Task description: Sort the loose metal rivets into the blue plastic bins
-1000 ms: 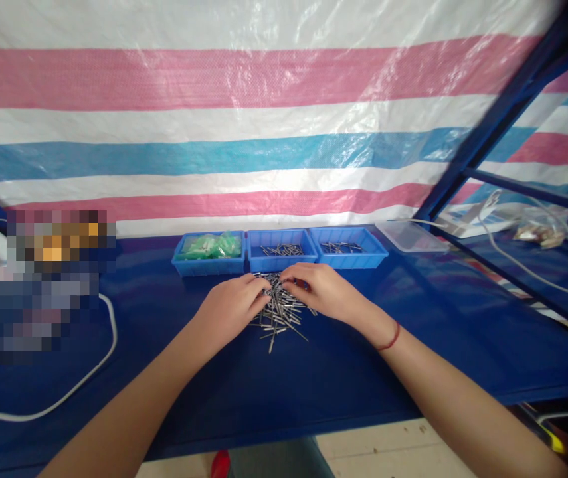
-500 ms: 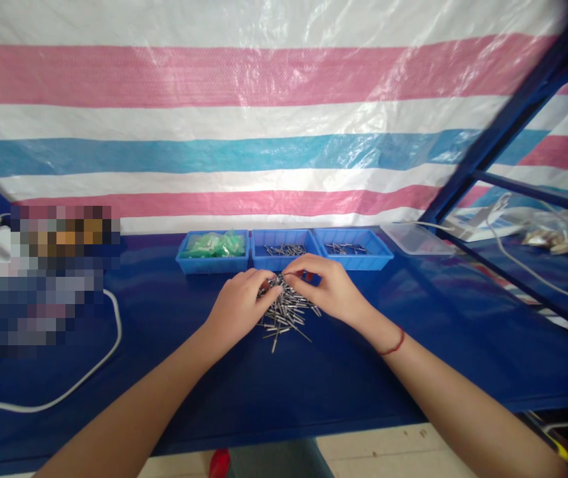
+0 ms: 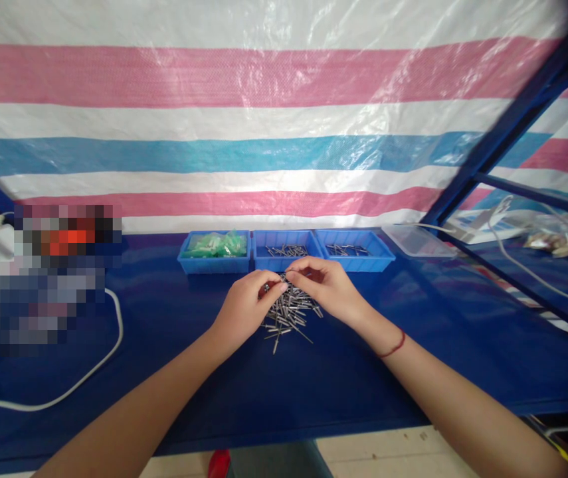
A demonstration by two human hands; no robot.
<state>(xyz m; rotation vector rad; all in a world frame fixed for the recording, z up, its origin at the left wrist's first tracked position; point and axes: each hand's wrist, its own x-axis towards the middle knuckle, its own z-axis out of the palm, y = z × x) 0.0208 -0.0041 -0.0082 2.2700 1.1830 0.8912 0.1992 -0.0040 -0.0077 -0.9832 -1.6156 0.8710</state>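
A heap of small metal pins (image 3: 287, 316) lies on the blue table (image 3: 313, 385), just in front of three blue trays. My left hand (image 3: 245, 307) hovers at the heap's left side, fingers curled in a pinch on a small pin. My right hand (image 3: 330, 287) is over the heap's far right, thumb and fingers pinched on a pin near the left fingertips. The two hands' fingertips almost meet above the heap. A red string circles my right wrist.
Left tray (image 3: 214, 253) holds green plastic parts; middle tray (image 3: 285, 251) and right tray (image 3: 354, 251) hold metal pins. A clear lid (image 3: 417, 240) lies right of them. A white cable (image 3: 49, 392) loops at left. A blue frame bar (image 3: 493, 139) slants at right.
Both hands have lifted slightly off the heap and drawn their fingertips together into pinches above it. The view has shifted a little.
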